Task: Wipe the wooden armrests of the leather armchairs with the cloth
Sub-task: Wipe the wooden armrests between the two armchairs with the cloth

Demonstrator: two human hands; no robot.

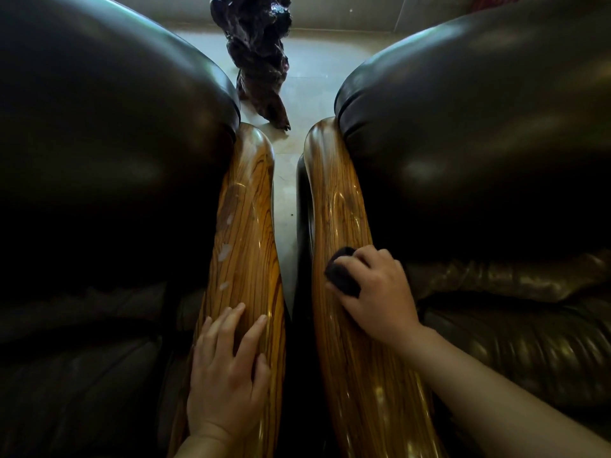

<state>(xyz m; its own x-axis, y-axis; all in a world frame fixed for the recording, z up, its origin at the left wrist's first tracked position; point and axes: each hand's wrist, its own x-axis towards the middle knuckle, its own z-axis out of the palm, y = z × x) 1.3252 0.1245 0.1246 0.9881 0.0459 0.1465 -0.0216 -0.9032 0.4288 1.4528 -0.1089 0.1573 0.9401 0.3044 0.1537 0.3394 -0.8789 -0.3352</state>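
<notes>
Both forearms enter from the bottom edge, cut off below the wrists. The left hand [228, 368] lies flat and released, fingers spread, on the near part of the left wooden armrest [246, 226]. The right hand [373, 292] is clenched around a dark cloth [342, 271], pressing it onto the middle of the right wooden armrest [337, 193]; most of the cloth is hidden under the fingers, and only a bunched dark end shows at the thumb side. Pale smears mark the left armrest beyond the left hand. The seats of the two leather armchairs [99, 127] fall into deep shadow, so their detail is hard to make out. Between the armrests runs a narrow strip of pale floor [314, 77]. Farther off stands a dark gnarled object [261, 54], its top cut off by the upper edge.
</notes>
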